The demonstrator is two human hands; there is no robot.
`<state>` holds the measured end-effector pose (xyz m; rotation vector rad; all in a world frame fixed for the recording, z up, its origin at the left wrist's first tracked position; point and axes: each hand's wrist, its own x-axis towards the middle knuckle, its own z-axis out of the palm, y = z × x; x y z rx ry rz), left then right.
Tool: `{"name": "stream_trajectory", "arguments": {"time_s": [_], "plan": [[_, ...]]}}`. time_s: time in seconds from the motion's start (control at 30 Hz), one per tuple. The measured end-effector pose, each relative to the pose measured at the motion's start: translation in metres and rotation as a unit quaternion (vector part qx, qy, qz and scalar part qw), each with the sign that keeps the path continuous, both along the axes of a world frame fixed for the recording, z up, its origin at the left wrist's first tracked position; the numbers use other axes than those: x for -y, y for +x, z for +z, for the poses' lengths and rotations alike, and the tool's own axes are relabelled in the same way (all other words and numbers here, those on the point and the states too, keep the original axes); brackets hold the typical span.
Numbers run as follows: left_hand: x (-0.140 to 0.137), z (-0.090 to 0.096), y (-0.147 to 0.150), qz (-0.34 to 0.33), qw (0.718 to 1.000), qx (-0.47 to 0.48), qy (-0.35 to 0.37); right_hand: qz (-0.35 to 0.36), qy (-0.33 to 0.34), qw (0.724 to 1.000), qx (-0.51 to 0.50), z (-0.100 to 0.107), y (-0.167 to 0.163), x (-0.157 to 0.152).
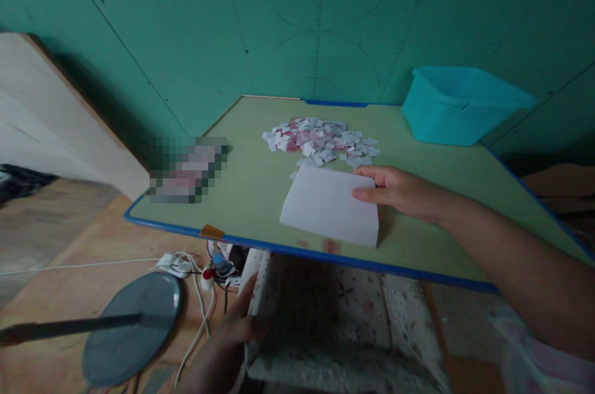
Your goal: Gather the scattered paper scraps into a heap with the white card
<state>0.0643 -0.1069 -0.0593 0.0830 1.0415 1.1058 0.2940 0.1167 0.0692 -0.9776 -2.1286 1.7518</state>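
A white sheet of paper [332,202], slightly curved, is pinched at its right edge by my right hand [383,186], the thumb on top. It lies low over the table near the front edge. Just behind it spreads a heap of small cut paper pieces [316,137], white with some pink and red. Below the tabletop, my left hand [239,323] is closed around the left side of a pulled-out drawer [260,295] with a pale, speckled surface. Part of that hand is dark and blurred.
A turquoise bin [450,109] stands at the table's [418,183] back right corner, against the green wall. A pixelated object [190,171] lies at the left end. On the floor are white cables [199,301] and a round grey base with a pole [134,332]. A pale board [60,115] leans left.
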Motion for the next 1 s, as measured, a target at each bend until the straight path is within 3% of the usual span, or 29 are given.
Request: {"name": "stream_trajectory", "arguments": {"time_s": [0.13,0.23,0.37,0.5,0.67,1.0], "plan": [[0.002,0.010,0.007,-0.008,0.998,-0.019,0.060,0.012,0.003,1.000,0.005,0.000,-0.002,0.003],[0.003,0.005,0.004,-0.044,0.994,-0.059,0.078,0.013,0.010,1.000,0.011,0.001,-0.002,0.004],[0.001,-0.001,0.000,-0.016,0.993,-0.077,0.086,0.016,0.010,1.000,0.013,0.002,-0.003,0.006],[0.000,0.023,0.014,-0.013,0.997,0.000,0.072,0.019,0.005,1.000,0.016,0.005,-0.004,0.008],[0.000,0.052,0.031,-0.004,0.996,-0.055,0.068,0.020,-0.004,1.000,0.024,0.004,-0.005,0.010],[0.002,0.050,0.032,-0.010,0.992,-0.083,0.092,0.026,-0.003,0.999,0.032,0.005,-0.005,0.013]]}}
